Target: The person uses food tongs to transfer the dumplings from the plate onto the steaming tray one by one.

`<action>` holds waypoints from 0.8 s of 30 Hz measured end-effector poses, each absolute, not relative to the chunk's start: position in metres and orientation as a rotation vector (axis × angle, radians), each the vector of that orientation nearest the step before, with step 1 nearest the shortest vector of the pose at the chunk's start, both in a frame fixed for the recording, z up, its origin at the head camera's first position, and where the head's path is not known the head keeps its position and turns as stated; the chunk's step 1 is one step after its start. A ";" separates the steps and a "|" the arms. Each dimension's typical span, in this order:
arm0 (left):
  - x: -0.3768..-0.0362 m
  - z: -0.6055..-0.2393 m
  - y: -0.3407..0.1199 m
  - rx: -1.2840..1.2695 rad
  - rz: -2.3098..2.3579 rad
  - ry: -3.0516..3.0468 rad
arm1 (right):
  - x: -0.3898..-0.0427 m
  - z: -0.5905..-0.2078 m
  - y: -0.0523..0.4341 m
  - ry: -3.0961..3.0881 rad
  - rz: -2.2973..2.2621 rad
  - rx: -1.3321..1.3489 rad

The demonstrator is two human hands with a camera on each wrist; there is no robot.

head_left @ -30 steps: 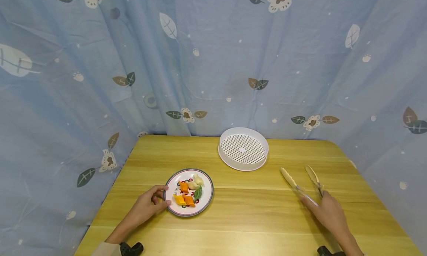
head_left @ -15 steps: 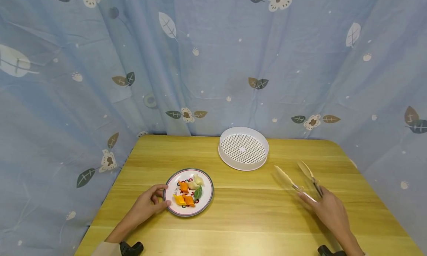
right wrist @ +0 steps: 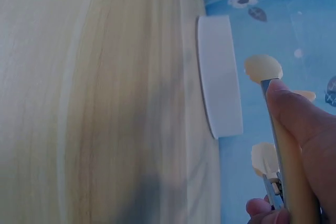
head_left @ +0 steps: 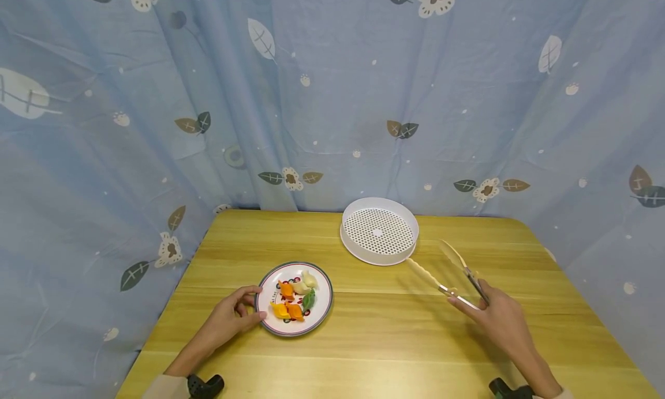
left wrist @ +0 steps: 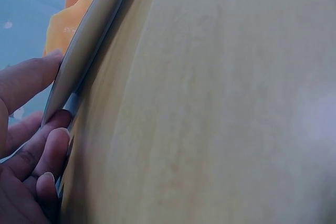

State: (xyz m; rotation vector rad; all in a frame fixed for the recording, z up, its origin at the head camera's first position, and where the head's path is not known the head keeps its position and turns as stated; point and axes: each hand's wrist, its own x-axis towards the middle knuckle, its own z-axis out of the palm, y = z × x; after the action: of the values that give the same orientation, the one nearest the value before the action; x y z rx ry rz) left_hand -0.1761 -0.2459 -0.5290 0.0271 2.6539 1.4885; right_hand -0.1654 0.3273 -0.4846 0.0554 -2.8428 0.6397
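Seen from the head camera, with twelve o'clock away from the person, a white round plate with a dark-and-red striped rim (head_left: 321, 295) lies on the yellowish wooden tabletop (head_left: 374, 335), toward nine o'clock. On it are six small folded pieces: one orange piece (head_left: 286, 291) at ten o'clock of the plate, two pale cream pieces (head_left: 309, 279) around one, one green piece (head_left: 309, 301) at three, one darker orange piece (head_left: 295, 312) at six and one yellow piece (head_left: 279, 310) at eight. The two lower ones touch each other. At twelve o'clock of the tabletop stands a white round shallow basket with a perforated bottom (head_left: 378, 232).

The grip of the left hand (head_left: 228, 318) is a pinch on the plate, at its nine o'clock: the thumb is on the upper side of the rim, the other fingers at the edge and partly under it.

The right hand (head_left: 503, 317), toward three o'clock, grasps the metal tongs with cream-coloured tips (head_left: 443, 289), thumb on one arm and fingers on the other. The tongs' arms are spread widely, and their tips point toward ten o'clock, near the basket's four o'clock side.
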 end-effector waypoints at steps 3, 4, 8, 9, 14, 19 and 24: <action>-0.176 -0.529 -0.247 0.035 1.501 2.642 | -0.166 -0.483 0.322 -2.802 0.607 0.115; -0.176 -0.529 -0.247 0.036 1.505 2.638 | -0.167 -0.483 0.321 -2.792 0.599 0.135; -0.176 -0.529 -0.248 0.037 1.508 2.636 | -0.167 -0.481 0.314 -2.751 0.570 0.207; -0.176 -0.529 -0.248 0.036 1.506 2.638 | -0.168 -0.481 0.312 -2.741 0.561 0.223; -0.176 -0.528 -0.249 0.039 1.512 2.634 | -0.170 -0.480 0.304 -2.708 0.535 0.290; -0.175 -0.529 -0.249 0.046 1.540 2.611 | -0.172 -0.479 0.295 -2.680 0.532 0.358; -0.177 -0.530 -0.248 0.053 1.541 2.609 | -0.173 -0.477 0.288 -2.650 0.535 0.415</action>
State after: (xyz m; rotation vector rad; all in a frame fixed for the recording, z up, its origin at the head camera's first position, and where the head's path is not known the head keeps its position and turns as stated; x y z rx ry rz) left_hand -0.1767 -0.2485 -0.5296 0.0527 2.6091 1.5413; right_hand -0.1734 0.2876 -0.4772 0.4149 -2.6504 0.5347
